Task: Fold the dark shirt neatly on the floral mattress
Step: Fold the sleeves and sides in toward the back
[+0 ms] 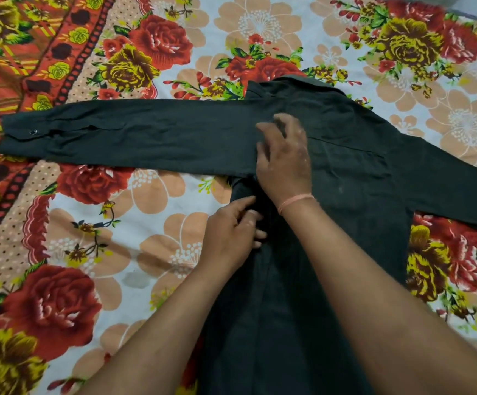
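The dark shirt [360, 178] lies spread on the floral mattress [146, 252], its long sleeve [117, 138] stretched out leftward. My left grip [231, 232] pinches bunched cloth just under that armpit, while the right grip [285, 161] lies bent-fingered on the shoulder, too blurred to tell whether it holds cloth. If the left pulls before the right pins, I judge the side fold will skew and wrinkle; the other sleeve [459, 189] and the hem run out of view.

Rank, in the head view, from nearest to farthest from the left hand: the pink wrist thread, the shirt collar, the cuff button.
From the left hand, at the dark shirt's side edge:
1. Pink wrist thread, to the right, on the right wrist.
2. Shirt collar, beyond, at the top.
3. Cuff button, far left, at the sleeve end.
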